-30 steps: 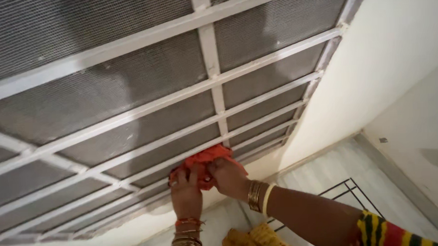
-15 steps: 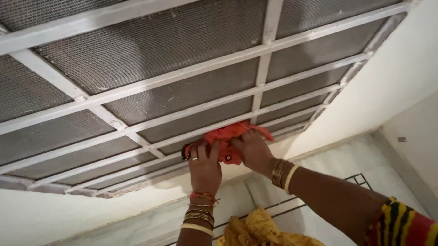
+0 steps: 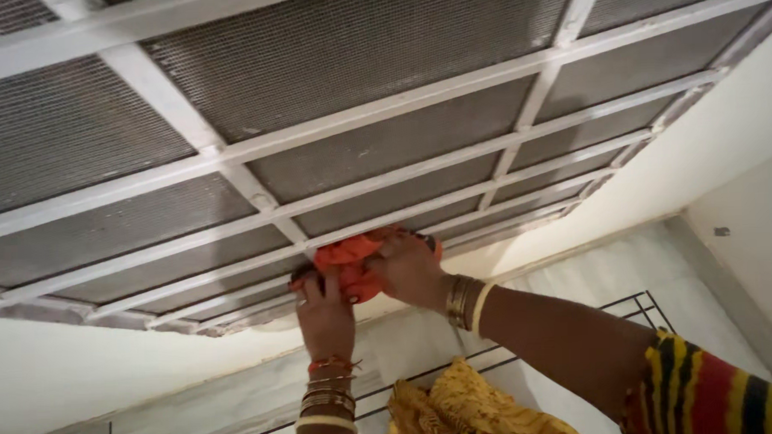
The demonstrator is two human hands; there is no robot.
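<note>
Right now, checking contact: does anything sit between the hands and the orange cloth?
Nothing visible does. The left hand and right hand both press directly on the orange cloth against the white window grille.

Most of the cloth (image 3: 351, 263) is hidden under the left hand (image 3: 324, 317) and right hand (image 3: 411, 272); only bunched folds show. The grille (image 3: 357, 124) runs off the top and left edges. The right sleeve (image 3: 709, 394) is cut off at the lower right corner.

Both hands raised side by side, left (image 3: 325, 317), right (image 3: 409, 267), fingers curled, gripping.
</note>
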